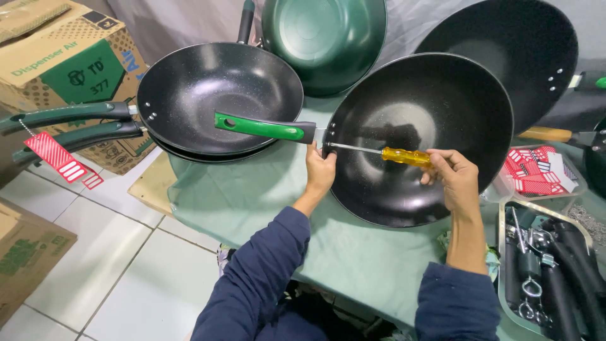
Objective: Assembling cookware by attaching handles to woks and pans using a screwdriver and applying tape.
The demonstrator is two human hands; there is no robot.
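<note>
Right hand (pixel 456 179) clenches the amber-handled steel screwdriver (pixel 405 156), its long axis running leftward to the rim joint of the black non-stick wok (pixel 416 136); left hand (pixel 320 172) grips that rim beside the green plastic handle (pixel 262 128), over the green cloth (pixel 252 196).

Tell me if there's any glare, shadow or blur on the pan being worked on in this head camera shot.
Head view: sharp overall, no motion blur on the right hand or yellow-handled screwdriver. Soft pale glare spreads across the black wok, with a dark reflection near its middle. The left hand at the rim is evenly lit. Edges bend slightly from the wide lens.
</note>
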